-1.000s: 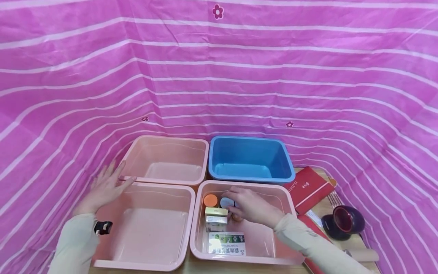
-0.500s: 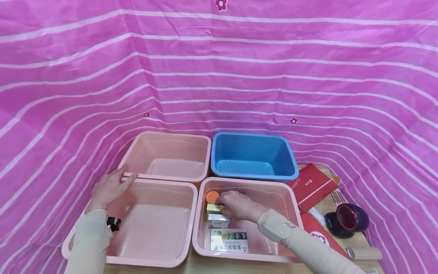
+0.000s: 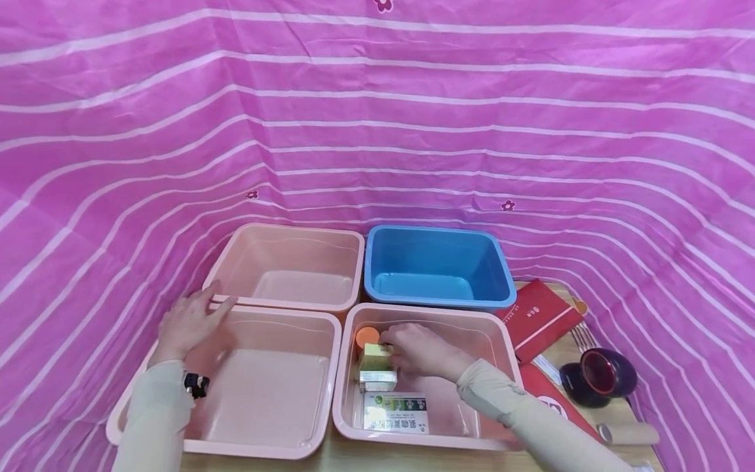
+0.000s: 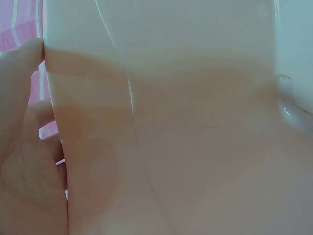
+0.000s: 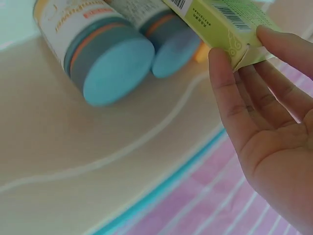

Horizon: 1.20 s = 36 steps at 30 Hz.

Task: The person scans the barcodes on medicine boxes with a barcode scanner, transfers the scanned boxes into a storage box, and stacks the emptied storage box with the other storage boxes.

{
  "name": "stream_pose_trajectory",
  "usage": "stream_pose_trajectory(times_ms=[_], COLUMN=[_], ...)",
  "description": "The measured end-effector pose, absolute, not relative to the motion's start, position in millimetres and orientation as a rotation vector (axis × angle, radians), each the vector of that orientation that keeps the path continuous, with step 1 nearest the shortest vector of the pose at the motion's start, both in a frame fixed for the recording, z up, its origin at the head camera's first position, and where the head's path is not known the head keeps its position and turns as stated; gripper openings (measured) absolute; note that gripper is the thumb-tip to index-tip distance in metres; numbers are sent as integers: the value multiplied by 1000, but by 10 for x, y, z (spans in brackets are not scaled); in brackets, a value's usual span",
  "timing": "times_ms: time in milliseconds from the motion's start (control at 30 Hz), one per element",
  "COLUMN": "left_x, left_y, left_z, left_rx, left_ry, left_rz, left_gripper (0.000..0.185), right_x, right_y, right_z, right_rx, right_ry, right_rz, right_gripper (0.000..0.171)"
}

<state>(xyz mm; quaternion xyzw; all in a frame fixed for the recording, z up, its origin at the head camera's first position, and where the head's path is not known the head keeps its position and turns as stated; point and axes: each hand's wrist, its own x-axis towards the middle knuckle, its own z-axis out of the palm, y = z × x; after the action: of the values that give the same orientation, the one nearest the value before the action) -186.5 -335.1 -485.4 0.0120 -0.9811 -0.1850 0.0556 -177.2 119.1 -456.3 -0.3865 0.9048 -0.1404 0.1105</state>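
Observation:
My right hand (image 3: 421, 351) reaches into the front right pink basin (image 3: 425, 442). Between thumb and fingers it pinches a yellow-green cardboard box (image 5: 230, 29) by one end, which looks raised and tilted. Beside the box lie a bottle (image 5: 117, 68) and a second bottle (image 5: 168, 46), both with blue-grey lids. An orange lid (image 3: 367, 337) shows just behind the box in the head view. In front are a small white box (image 3: 377, 380) and a flat white-and-green medicine box (image 3: 395, 419). My left hand (image 3: 187, 324) rests, fingers spread, on the rim of the front left pink basin (image 3: 248, 451).
Behind stand another pink basin (image 3: 283, 229) and a blue basin (image 3: 439, 231). On the wooden table at right lie a red booklet (image 3: 539, 321), a fork (image 3: 584, 337), a dark bowl (image 3: 607, 372) and a beige cylinder (image 3: 630, 433). A pink striped cloth (image 3: 377, 144) surrounds everything.
My right hand has moved from the bottles to the yellow-green box and now grips and tilts it. My left hand has settled lower on the basin rim.

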Motion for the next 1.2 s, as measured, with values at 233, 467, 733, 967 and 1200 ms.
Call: stream_pose_trajectory(times_ms=[233,467,733,967,1200], left_x=[-1857,-1857,-1882,-1901,-1910], left_y=[-3357,-3363,-3366,-3366,-3368], left_z=[-4859,-4884,-4875,-4862,-4878], left_rx=[38,48,53,58,40], left_ry=[-2960,-2962,-2975,-2992,-2992], left_rz=[-561,-567,-563,-560,-554], left_gripper=[74,74,75,75,75], right_x=[-1718,-1652,-1589,-1480,-1282], right_y=[1407,1721,2385,3165,3885], right_z=[-4271,-3975,-3726,-3579,-3658], right_rx=[-1174,-1179,-1178,-1139,-693], right_ry=[2677,2785,2982,3226,3315], right_rz=[-622,-694,-790,-709,-611], right_gripper=[29,32,38,49,46])
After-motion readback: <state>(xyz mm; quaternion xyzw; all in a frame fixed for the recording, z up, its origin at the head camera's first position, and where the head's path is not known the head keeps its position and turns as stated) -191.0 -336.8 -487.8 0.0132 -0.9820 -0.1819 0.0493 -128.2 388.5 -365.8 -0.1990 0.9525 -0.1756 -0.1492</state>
